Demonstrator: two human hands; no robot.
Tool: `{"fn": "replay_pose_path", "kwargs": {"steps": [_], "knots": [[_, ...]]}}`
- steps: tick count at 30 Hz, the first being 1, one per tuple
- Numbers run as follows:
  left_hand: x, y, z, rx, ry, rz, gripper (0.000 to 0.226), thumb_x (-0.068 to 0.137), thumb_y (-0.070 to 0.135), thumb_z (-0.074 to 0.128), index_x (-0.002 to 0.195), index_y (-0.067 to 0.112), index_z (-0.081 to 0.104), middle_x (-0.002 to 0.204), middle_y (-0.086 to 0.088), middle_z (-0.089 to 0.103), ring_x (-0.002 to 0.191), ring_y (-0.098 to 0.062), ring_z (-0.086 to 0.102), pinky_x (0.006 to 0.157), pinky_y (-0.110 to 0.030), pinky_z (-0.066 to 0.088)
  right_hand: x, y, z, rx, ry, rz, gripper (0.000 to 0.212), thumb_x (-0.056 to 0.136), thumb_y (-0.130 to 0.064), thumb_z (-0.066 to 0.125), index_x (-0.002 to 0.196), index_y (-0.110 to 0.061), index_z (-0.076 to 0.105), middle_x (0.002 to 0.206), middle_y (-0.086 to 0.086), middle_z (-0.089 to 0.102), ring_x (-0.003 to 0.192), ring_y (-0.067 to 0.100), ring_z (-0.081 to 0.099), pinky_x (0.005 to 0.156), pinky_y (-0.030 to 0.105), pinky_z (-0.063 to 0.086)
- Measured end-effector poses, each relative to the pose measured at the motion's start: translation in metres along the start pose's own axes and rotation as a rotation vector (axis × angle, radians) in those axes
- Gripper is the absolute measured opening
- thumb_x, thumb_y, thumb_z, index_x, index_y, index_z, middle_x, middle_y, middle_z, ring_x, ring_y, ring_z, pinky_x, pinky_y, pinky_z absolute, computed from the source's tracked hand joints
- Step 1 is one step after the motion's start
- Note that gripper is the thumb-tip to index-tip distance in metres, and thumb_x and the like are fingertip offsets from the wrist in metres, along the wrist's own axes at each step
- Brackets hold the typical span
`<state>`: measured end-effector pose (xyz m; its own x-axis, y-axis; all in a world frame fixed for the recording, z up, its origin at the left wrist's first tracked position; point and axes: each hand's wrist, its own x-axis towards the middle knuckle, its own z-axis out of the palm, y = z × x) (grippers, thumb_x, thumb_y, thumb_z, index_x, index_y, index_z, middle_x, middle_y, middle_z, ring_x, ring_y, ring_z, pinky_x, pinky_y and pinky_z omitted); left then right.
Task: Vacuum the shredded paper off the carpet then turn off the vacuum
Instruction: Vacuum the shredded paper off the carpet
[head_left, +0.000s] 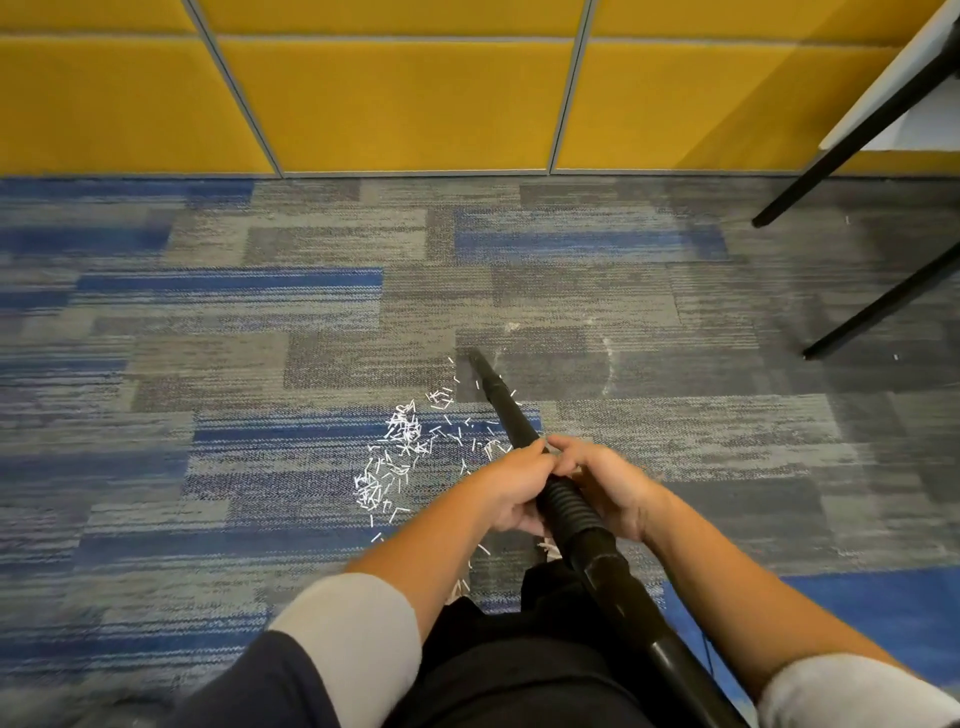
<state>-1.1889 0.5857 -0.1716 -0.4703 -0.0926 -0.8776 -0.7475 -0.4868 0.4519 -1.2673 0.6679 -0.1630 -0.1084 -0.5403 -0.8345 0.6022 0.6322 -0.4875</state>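
A person is holding a black vacuum wand (511, 415) with both hands over a blue-and-grey office carpet (260, 322), its narrow nozzle tip (475, 357) resting at or just above the floor beyond the far edge of a scatter of shredded paper (402, 452). The left hand (511, 491) is wrapping its fingers closed around the wand from the left, where the smooth tube is meeting the ribbed hose (569, 506), while the right hand (608, 486) is closing on the same joint from the other side, fingertips of the two hands nearly touching on top. The paper is lying mostly to the left of the wand in a loose white drift, with thinner strays trailing under the tube and a few more pieces showing near the person's dark trousers (519, 675). Judging by how much is remaining on the floor, the job is looking to be at an early or middle stage: the bulk of the shreds is not yet picked up, and the nozzle is pointing past the densest patch rather than into it. The vacuum's body and switch are out of view, so whether it is running cannot be told, and switching it off is remaining to be done. Yellow partition panels (405, 104) and black table legs (852, 150) are bordering the scene.
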Motion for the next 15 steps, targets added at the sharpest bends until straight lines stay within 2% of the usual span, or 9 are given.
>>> {"fn": "replay_pose_path", "kwargs": {"steps": [2, 3, 5, 7, 9, 10, 11, 12, 15], "knots": [[-0.001, -0.002, -0.006, -0.061, 0.023, -0.013, 0.027, 0.102, 0.028, 0.033, 0.126, 0.026, 0.044, 0.118, -0.012, 0.058, 0.102, -0.026, 0.063, 0.087, -0.046, 0.054, 0.012, 0.006, 0.009, 0.146, -0.039, -0.037, 0.044, 0.063, -0.010, 0.045, 0.106, -0.009, 0.054, 0.083, 0.015, 0.054, 0.068, 0.025, 0.055, 0.060, 0.030, 0.053], [-0.001, -0.004, -0.009, -0.082, 0.028, -0.016, 0.029, 0.102, 0.025, 0.033, 0.130, 0.028, 0.043, 0.119, -0.012, 0.057, 0.105, -0.028, 0.063, 0.087, -0.047, 0.054, 0.016, 0.008, 0.014, 0.191, -0.048, -0.049, 0.044, 0.062, -0.011, 0.045, 0.105, -0.009, 0.054, 0.084, 0.015, 0.055, 0.067, 0.025, 0.056, 0.059, 0.030, 0.053], [0.002, -0.005, -0.018, -0.111, 0.014, -0.026, 0.047, 0.102, 0.016, 0.034, 0.145, 0.033, 0.028, 0.119, -0.011, 0.057, 0.105, -0.029, 0.063, 0.082, -0.045, 0.055, 0.023, 0.004, 0.017, 0.268, -0.043, -0.021, 0.028, 0.075, -0.012, 0.040, 0.099, -0.009, 0.056, 0.079, 0.015, 0.059, 0.063, 0.025, 0.057, 0.059, 0.029, 0.052], [0.003, -0.004, -0.022, -0.122, -0.001, -0.036, 0.055, 0.101, 0.011, 0.035, 0.149, 0.034, 0.018, 0.117, -0.012, 0.058, 0.102, -0.029, 0.064, 0.079, -0.046, 0.055, 0.027, -0.004, 0.018, 0.242, 0.015, 0.070, 0.019, 0.089, -0.018, 0.039, 0.093, -0.013, 0.057, 0.068, 0.013, 0.060, 0.053, 0.024, 0.057, 0.051, 0.025, 0.051], [0.002, -0.005, -0.022, -0.140, 0.005, -0.050, 0.046, 0.101, 0.010, 0.035, 0.142, 0.033, 0.030, 0.108, -0.011, 0.060, 0.094, -0.027, 0.066, 0.081, -0.049, 0.055, 0.034, -0.008, 0.019, 0.130, 0.017, 0.113, 0.016, 0.094, -0.019, 0.042, 0.090, -0.008, 0.054, 0.063, 0.012, 0.058, 0.049, 0.021, 0.056, 0.043, 0.022, 0.049], [0.001, -0.006, -0.022, -0.150, 0.006, -0.057, 0.036, 0.102, 0.010, 0.035, 0.132, 0.030, 0.036, 0.103, -0.010, 0.061, 0.088, -0.026, 0.066, 0.083, -0.049, 0.054, 0.039, -0.008, 0.021, 0.095, 0.006, 0.091, 0.011, 0.095, -0.012, 0.041, 0.095, -0.007, 0.052, 0.068, 0.012, 0.057, 0.052, 0.020, 0.056, 0.043, 0.020, 0.049], [0.002, -0.006, -0.022, -0.161, 0.008, -0.067, 0.027, 0.102, 0.010, 0.035, 0.122, 0.028, 0.036, 0.100, -0.009, 0.061, 0.083, -0.024, 0.066, 0.083, -0.049, 0.054, 0.044, -0.006, 0.022, 0.072, 0.005, 0.059, 0.017, 0.096, -0.005, 0.038, 0.106, -0.009, 0.050, 0.073, 0.011, 0.055, 0.056, 0.018, 0.055, 0.044, 0.019, 0.048], [0.002, -0.006, -0.022, -0.168, 0.009, -0.076, 0.024, 0.102, 0.011, 0.035, 0.121, 0.025, 0.034, 0.098, -0.009, 0.062, 0.079, -0.023, 0.066, 0.083, -0.049, 0.054, 0.049, -0.004, 0.022, 0.053, 0.026, 0.035, 0.028, 0.096, -0.001, 0.035, 0.118, -0.010, 0.048, 0.077, 0.010, 0.055, 0.060, 0.017, 0.054, 0.047, 0.019, 0.048], [0.005, -0.004, -0.017, -0.151, 0.020, -0.090, 0.050, 0.100, 0.013, 0.038, 0.144, 0.022, 0.016, 0.096, -0.010, 0.062, 0.071, -0.021, 0.065, 0.072, -0.043, 0.057, 0.057, 0.001, 0.018, 0.083, 0.067, 0.044, 0.040, 0.095, 0.003, 0.031, 0.130, -0.012, 0.044, 0.088, 0.011, 0.058, 0.070, 0.019, 0.054, 0.054, 0.021, 0.050]]}}
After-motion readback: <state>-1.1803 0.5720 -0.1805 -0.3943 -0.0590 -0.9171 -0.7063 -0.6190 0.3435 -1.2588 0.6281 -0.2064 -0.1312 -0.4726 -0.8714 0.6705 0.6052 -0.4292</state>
